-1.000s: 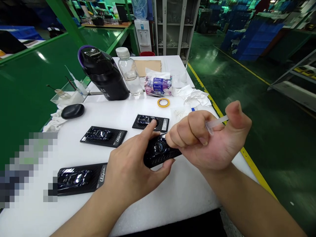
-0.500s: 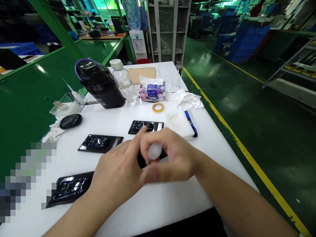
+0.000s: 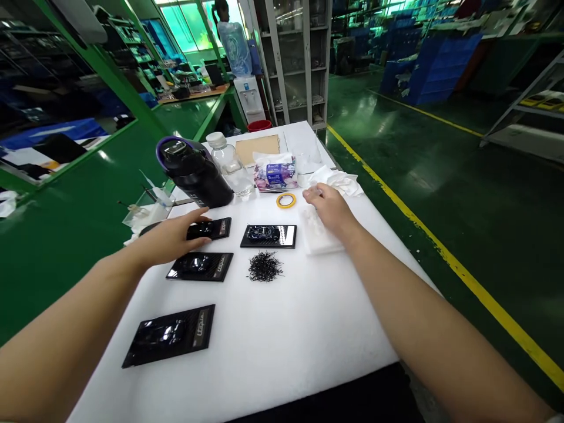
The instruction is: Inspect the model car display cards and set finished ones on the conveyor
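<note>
My left hand (image 3: 178, 235) reaches across the table's left side. Its thumb and fingers are on either side of a black plate (image 3: 220, 228) with a raised model car, gripping its edges at table height. My right hand (image 3: 332, 208) is closed in a pinch on a small translucent piece (image 3: 315, 191) above the white pad (image 3: 321, 241). Two similar plates lie nearer me, a middle plate (image 3: 200, 267) and a front plate (image 3: 170, 336), both with silver lettering. Another car plate (image 3: 268, 235) with a white label lies right of them, behind a pile of thin black bits (image 3: 265, 267).
A black flask (image 3: 194, 170), a clear bottle (image 3: 231, 164), a tissue pack (image 3: 276, 175) and a yellow tape roll (image 3: 286, 201) stand or lie at the back. Crumpled tissue (image 3: 339, 179) is beyond my right hand. A tool tray (image 3: 147, 214) sits at the left edge. A person stands far behind.
My hands have moved apart: the left to the back left, where a plate now lies, the right to the back right with the translucent piece. The black pile has come into view; the blue cutter is hidden.
</note>
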{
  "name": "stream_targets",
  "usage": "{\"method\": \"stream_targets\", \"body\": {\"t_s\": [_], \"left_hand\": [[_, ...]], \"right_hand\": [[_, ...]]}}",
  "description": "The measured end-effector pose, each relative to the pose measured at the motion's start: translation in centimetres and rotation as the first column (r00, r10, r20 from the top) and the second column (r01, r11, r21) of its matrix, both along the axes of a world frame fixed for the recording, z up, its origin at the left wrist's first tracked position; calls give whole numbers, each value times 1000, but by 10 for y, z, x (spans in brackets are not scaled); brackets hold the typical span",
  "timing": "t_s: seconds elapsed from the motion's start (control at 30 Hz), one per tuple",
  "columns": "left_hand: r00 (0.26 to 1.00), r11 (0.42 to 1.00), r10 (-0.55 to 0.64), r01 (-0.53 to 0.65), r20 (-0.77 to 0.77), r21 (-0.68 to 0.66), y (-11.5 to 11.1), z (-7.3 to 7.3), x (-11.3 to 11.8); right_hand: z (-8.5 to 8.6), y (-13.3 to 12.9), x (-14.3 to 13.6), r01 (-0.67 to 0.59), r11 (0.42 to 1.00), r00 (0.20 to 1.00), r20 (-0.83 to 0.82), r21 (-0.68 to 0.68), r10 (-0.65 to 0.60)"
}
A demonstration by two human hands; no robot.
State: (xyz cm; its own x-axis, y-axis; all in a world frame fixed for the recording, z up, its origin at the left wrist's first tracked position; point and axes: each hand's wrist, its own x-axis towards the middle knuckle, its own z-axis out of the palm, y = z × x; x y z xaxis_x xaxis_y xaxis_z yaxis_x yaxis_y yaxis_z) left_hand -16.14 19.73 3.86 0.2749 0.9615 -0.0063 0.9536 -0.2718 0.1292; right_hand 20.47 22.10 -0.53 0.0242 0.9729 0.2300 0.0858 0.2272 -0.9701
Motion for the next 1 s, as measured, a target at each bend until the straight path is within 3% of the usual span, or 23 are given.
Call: {"method": "stream_targets", "body": {"t_s": [0.1,0.2,0.3,0.43,0.57,0.63,0.73,0.8,0.87,0.93,1.0], "left_hand": [[1000,997,-23,23,-1,70,-17,0,18],[977,969,-212,206,24,137,-49,0,52],[939,938,-343,343,-12,55,-79,-8,82],[966,961,-258,259,-26,94,-97,-21,100],[953,955,-248,271,-176,123,-101,-18,102],[951,954,-231,263,-203,145,-107,-11,103],[997,972,-60,47,48,230,-123,-2,113],[920,949,112,-211,374,234,-134,0,126],[746,907,195,-385,637,172,-141,-1,142],[625,882,173,-442,761,163,-145,-5,156],[624,860,113,-451,773,238,-145,-7,165]], "right_hand": [[14,-18,2,236,950,971,-29,204,-235],[33,-43,3,338,800,933,-65,496,-354],[44,-68,-5,162,769,977,10,618,-213],[40,-89,-27,-137,739,976,215,660,-12],[30,-102,-46,-334,759,935,297,559,193],[27,-107,-51,-357,810,931,242,465,272],[27,-112,-56,-376,915,927,69,146,370],[27,-114,-59,-458,884,888,-93,-93,450],[27,-116,-61,-568,801,814,-277,-189,512],[27,-117,-63,-628,757,745,-422,-181,517],[27,-117,-64,-650,736,705,-515,-191,488]]}}
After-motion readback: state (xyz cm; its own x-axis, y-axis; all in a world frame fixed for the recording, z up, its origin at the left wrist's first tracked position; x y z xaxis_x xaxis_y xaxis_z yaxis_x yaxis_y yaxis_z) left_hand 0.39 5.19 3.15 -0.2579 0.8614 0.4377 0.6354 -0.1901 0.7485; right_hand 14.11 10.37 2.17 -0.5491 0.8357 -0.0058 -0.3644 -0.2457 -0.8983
